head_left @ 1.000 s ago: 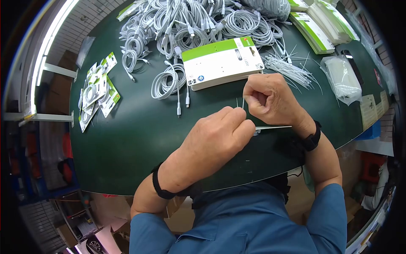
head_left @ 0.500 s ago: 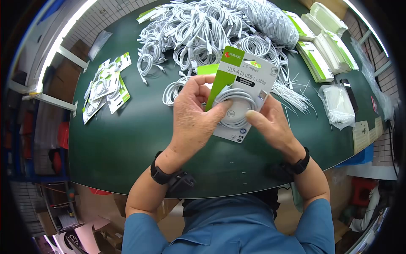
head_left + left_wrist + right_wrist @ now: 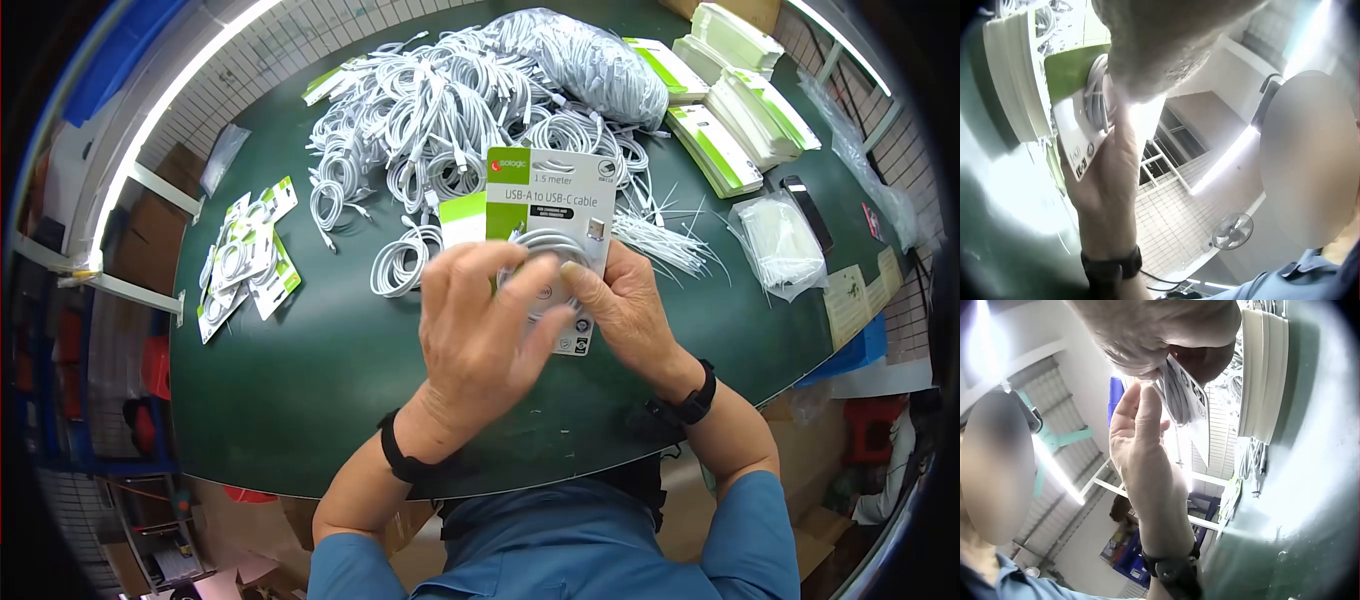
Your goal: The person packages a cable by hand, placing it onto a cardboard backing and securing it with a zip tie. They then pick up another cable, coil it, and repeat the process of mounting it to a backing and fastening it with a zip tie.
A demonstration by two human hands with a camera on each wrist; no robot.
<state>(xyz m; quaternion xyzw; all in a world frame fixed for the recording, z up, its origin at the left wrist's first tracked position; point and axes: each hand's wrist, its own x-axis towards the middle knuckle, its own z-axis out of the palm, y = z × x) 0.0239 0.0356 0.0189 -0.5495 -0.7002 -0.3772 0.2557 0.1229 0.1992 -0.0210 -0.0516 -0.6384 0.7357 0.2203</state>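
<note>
A white and green card printed "USB-A to USB-C cable" stands upright in front of me, with a coiled grey-white cable on its face. My right hand grips the card's right side, thumb over the coil and fingers behind. In the left wrist view that thumb presses on the coil. My left hand, somewhat blurred, is in front of the card's lower left with its fingers extended across the coil. In the right wrist view, the left hand's fingertips come right up to the coil. Its fingers partly hide the coil in the head view.
Beyond the card lies a stack of blank cards, then a large heap of coiled cables. Finished cable cards lie at left. Loose white ties, a bag of ties and card stacks are at right.
A second ago both hands worked low at thin ties; then they held up the carded cable. Now the left hand has let go of the card's left edge and crosses its front; the right keeps its hold.
</note>
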